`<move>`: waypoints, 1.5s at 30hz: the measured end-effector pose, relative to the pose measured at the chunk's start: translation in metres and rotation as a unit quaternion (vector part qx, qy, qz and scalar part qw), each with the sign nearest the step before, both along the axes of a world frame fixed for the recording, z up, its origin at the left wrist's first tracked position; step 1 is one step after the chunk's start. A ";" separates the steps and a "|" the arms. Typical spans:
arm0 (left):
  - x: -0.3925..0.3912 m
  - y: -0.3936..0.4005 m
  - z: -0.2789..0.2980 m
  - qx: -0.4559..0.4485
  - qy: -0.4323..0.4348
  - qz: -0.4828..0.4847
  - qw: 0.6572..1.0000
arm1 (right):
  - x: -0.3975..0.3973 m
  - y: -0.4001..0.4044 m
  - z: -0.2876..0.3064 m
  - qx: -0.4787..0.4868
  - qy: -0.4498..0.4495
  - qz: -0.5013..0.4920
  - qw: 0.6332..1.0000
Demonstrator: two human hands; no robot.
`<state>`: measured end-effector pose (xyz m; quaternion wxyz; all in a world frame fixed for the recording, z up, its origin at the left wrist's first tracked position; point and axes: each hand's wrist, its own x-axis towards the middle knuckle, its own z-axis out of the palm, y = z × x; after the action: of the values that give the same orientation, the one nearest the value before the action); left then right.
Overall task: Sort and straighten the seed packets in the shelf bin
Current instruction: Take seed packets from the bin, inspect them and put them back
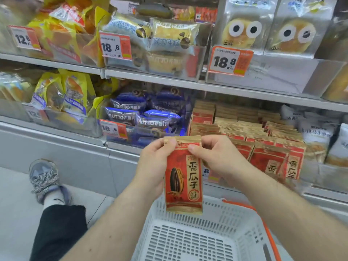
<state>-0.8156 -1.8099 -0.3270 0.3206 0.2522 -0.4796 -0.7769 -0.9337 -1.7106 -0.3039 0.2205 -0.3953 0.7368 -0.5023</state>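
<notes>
A red and gold sunflower seed packet (183, 178) hangs upright in front of the shelf, above a white basket. My left hand (154, 164) pinches its top left corner, thumb on the front. My right hand (212, 157) pinches its top right corner. Behind my right hand, the clear shelf bin (310, 172) holds several rows of the same seed packets (263, 136), mostly upright, with the front ones leaning a little.
The white plastic basket (197, 238) with an orange handle sits below my hands. Blue snack bags (143, 113) fill the bin to the left, white bags (318, 132) the bin to the right. My shoe (44, 178) and dark-trousered knee are at the lower left.
</notes>
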 end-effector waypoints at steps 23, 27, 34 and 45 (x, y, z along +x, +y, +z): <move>0.002 0.063 -0.068 0.091 -0.019 -0.069 0.993 | 0.019 0.063 -0.071 0.001 -0.079 -0.116 0.990; 0.001 0.067 -0.069 0.106 0.003 -0.064 0.992 | 0.021 0.062 -0.069 -0.025 -0.140 -0.144 0.979; -0.001 0.071 -0.075 0.111 -0.001 -0.044 0.993 | 0.023 0.060 -0.069 -0.024 -0.222 -0.195 0.955; -0.002 0.073 -0.079 0.137 -0.013 0.015 0.990 | 0.026 0.061 -0.070 0.000 -0.249 -0.209 0.946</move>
<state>-0.8177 -1.7365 -0.4062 0.2885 0.3105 -0.3690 -0.8272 -0.9081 -1.6500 -0.3739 0.2868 -0.0946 0.7243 -0.6198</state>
